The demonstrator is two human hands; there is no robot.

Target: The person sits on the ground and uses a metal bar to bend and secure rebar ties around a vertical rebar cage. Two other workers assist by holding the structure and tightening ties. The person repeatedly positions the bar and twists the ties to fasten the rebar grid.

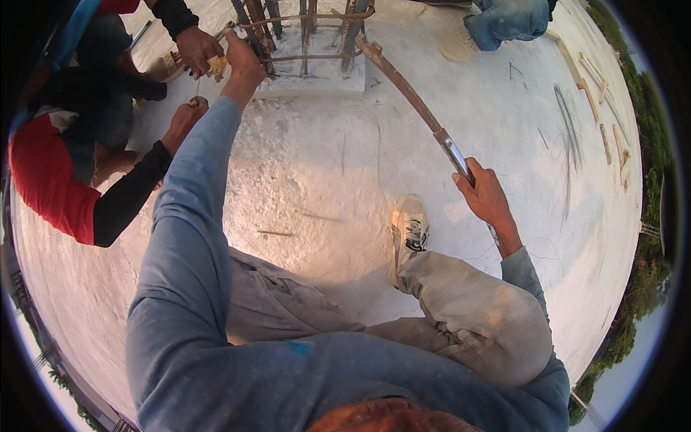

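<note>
Plainly, one rebar cage (304, 39) is set beside one rusty bar (432, 124)

At far left, a red shirt (54, 176) is worn by a co-worker, whose upper hand (198, 50) and lower hand (186, 122) are held near the cage: two in all. Next, the left hand (243, 65) is stretched to the end of the upper stirrup (309, 16), presumably to steady it; whether its fingers are closed on the steel cannot be told. The uprights, at least five, are ringed by two stirrups, likely to be kept together. Farther right, the bar's tip is placed at the cage's right corner, while its silver handle (452, 151) is gripped by the right hand (486, 196) well back, probably for leverage. At far right, several wooden strips (578, 65) are strewn on concrete, too jumbled to be counted
</note>
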